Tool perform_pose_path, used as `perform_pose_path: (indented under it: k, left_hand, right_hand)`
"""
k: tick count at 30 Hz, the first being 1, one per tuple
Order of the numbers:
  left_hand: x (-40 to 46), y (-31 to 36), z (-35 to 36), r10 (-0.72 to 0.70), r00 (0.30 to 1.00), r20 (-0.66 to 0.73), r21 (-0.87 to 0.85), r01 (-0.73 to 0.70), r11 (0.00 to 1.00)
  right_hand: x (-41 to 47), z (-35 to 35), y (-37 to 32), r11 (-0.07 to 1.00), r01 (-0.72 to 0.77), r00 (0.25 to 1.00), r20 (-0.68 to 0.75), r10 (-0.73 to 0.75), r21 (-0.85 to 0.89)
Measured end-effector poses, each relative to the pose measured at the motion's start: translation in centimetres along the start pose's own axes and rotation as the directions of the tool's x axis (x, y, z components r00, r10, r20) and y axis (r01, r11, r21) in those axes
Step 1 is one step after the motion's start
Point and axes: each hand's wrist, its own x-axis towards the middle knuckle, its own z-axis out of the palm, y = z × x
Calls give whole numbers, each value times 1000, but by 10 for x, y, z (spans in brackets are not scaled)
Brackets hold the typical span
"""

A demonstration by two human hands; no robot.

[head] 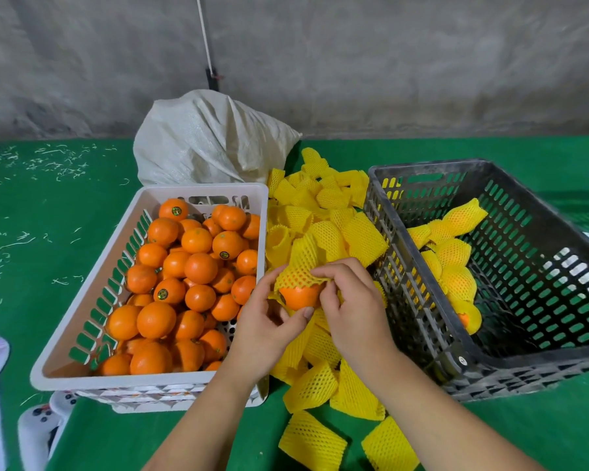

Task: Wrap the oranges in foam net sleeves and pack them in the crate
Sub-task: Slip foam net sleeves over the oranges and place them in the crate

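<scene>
A green-covered bench [82, 205] runs up to a grey concrete wall [354, 62]. Above the middle of the bench, an orange [300, 296] sits half inside a yellow foam net sleeve [301, 266], its lower part still bare. The left hand [269, 329] curls under and around the orange, thumb against its underside. The right hand [351, 300] pinches the sleeve's edge on the fruit's right side. Beneath both hands lies a heap of loose foam sleeves [320, 212]. To the left stands a white crate [92, 266] piled with unwrapped oranges [191, 280]. To the right a black slotted crate [541, 205] holds a few wrapped oranges [456, 273]. A white woven sack [211, 137] slumps behind the white crate.
</scene>
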Motion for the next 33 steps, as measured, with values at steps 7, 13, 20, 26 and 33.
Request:
perform_pose_path:
  k: [7,13,20,26,33]
  left_hand:
    - [4,1,6,-8,972,-236,-60,-6,998]
    - [0,3,3,61,998,-30,-1,-61,998]
    - [4,4,5,56,976,-208,-76,-73,994]
    - [4,-1,-1,56,976,-211,-24,-63,998]
    - [6,-2,0,42,999,31,175,-47,983]
  right_hand:
    - [-29,12,1,999,17,999,45,-19,52]
    - [-21,6,7,990,-100,992,81,92,102]
    - [-33,8,5,997,-28,998,50,25,66]
    - [-39,11,-3,710,-555,830,343,440,432]
    - [-22,19,-6,534,-658,750,395,531,531]
